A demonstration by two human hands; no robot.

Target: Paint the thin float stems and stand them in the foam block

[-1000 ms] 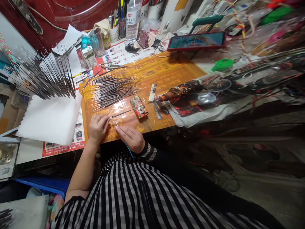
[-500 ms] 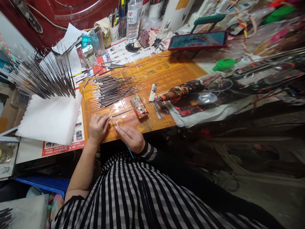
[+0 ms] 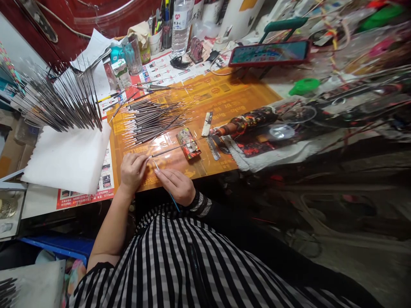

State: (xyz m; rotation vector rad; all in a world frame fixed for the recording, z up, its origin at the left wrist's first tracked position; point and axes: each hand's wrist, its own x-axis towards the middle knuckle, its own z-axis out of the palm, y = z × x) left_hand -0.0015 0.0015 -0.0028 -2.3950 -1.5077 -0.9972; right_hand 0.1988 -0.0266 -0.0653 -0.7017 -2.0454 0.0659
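My left hand is closed, its fingertips pinching one end of a slim dark stick that looks like a fishing float. The stick's thin stem reaches right across a small paint-stained block. A thin paintbrush with a blue handle is gripped in my right hand, its pale tip close to the left fingertips; I cannot tell whether it touches the stick. Behind my hands, a heap of similar dark sticks lies on the orange mat.
Many more dark sticks stand in a white foam block on the left. A phone leans on a stand at the back. Right of the block lie a paint-spattered tool and a white cloth. A water bottle stands behind.
The view has shifted very slightly. Both hands keep the same hold, and the brush tip has moved slightly left.
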